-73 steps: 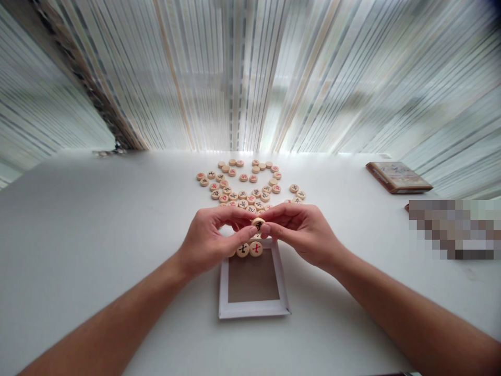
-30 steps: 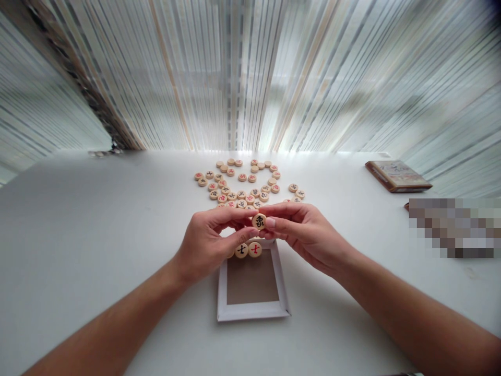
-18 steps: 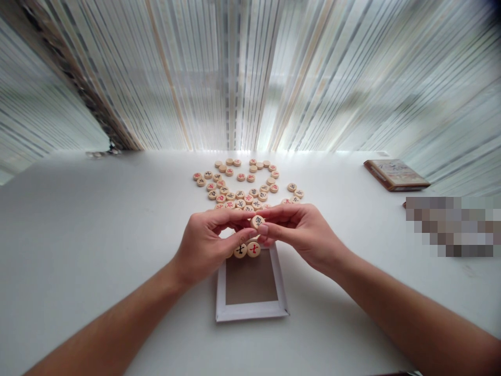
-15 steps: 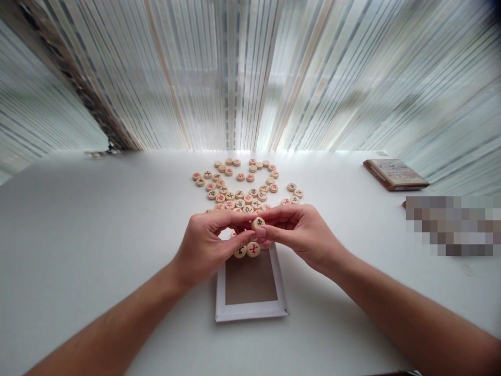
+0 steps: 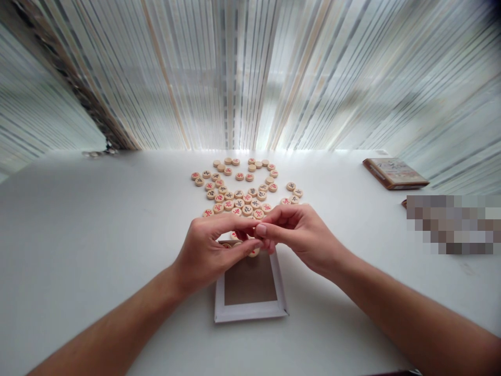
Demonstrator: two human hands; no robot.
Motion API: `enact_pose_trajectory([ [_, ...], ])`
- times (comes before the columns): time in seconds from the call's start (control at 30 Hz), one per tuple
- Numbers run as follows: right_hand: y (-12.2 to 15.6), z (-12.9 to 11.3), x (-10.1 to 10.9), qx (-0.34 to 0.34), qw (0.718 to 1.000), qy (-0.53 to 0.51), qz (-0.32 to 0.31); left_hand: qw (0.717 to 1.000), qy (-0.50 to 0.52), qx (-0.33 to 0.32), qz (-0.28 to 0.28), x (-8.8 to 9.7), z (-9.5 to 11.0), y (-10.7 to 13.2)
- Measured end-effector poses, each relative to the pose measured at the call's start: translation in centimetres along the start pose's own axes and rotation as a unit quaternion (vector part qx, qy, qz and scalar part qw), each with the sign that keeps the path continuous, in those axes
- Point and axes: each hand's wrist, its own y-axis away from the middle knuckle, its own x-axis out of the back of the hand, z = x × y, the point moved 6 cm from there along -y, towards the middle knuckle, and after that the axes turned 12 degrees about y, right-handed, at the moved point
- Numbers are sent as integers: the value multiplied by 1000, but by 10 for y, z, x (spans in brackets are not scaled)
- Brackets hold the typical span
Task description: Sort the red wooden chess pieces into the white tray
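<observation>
My left hand [image 5: 209, 243] and my right hand [image 5: 301, 235] meet over the far end of a shallow white-rimmed box [image 5: 250, 313] with a brown bottom. Between their fingertips is a round wooden Chinese chess piece [image 5: 258, 235], almost wholly covered by the fingers. The right thumb and index finger pinch it. My left index finger and thumb close in on it from the other side. Below the left thumb, a red-marked piece [image 5: 254, 253] shows partly in the box. The far part of the box is hidden behind my hands.
Many loose chess pieces [image 5: 239, 204], red-marked, black-marked and some blank side up, spread over the white table [image 5: 117, 235] beyond the box. To the right lie a brown-edged boxed item [image 5: 395, 174] and a pixelated object [image 5: 450, 224]. A striped curtain [image 5: 242, 73] hangs behind.
The piece between my fingertips, its black mark visible before, is now mostly covered. My left thumb has moved right and covers more of the pieces in the box.
</observation>
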Motion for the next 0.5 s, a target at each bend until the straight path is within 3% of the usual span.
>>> enact_pose_trajectory([
  [0.2, -2, -1, 1, 1, 999, -38, -23, 999, 25, 15, 37, 7, -8, 2],
  [0.5, -2, -2, 0, 3, 999, -40, -34, 998, 48, 15, 49, 7, -8, 2],
])
